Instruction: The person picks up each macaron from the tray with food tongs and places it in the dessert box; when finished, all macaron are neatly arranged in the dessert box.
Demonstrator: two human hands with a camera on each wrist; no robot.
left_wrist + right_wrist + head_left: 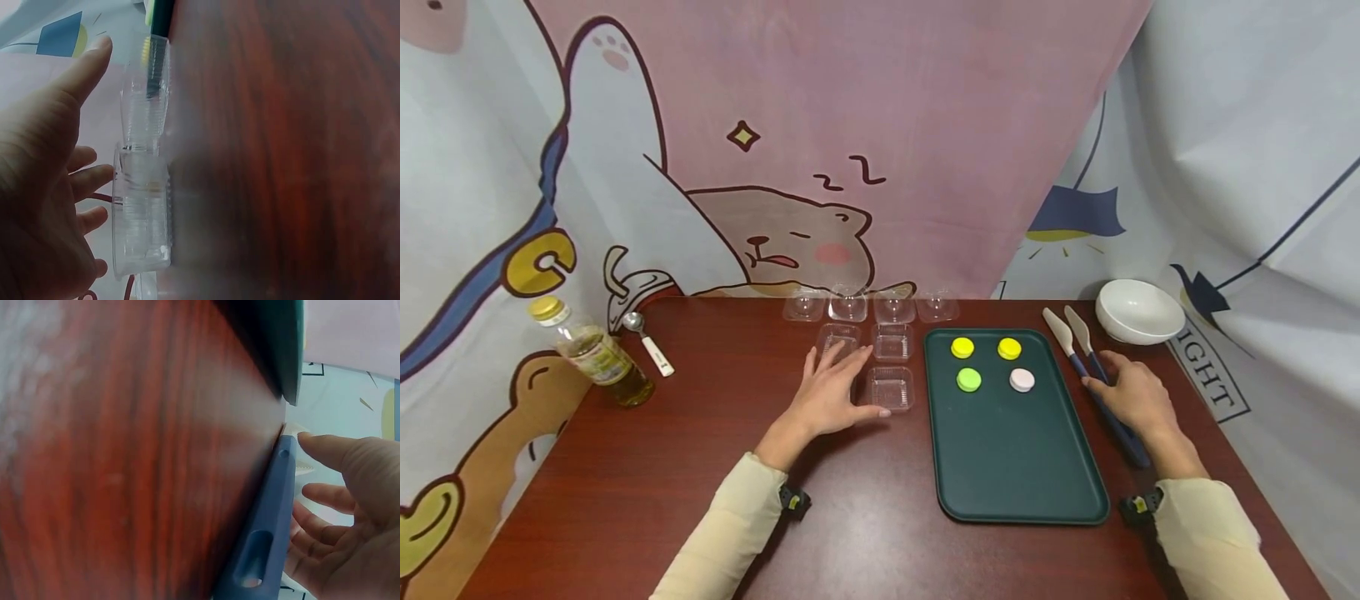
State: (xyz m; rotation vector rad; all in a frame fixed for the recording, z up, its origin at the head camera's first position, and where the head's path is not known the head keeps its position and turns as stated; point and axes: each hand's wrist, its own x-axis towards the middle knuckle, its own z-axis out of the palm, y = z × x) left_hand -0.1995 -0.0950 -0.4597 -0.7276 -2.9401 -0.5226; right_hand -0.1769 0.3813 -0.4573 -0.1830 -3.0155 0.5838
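My left hand (pixel 831 396), fingers spread, hovers over the small clear plastic boxes. One box (pixel 838 336) lies beyond its fingertips, another box (pixel 892 342) is to the right, and a nearer box (pixel 891 389) lies beside the thumb. In the left wrist view the fingertips are close to the rim of a clear box (pixel 144 231). At the right, my right hand (pixel 1135 396) is over two knives with pale blades and blue handles. Its thumb is near the blue knife handle (pixel 265 519) in the right wrist view, fingers loosely bent and not wrapped round it.
A dark green tray (pixel 1007 458) holds two yellow discs (pixel 962 347), a green disc (pixel 968 380) and a pale pink disc (pixel 1022 380). Several clear lids (pixel 848 305) line the back edge. A white bowl (pixel 1138 310), an oil bottle (pixel 602 358) and a scoop (pixel 651 346) stand around.
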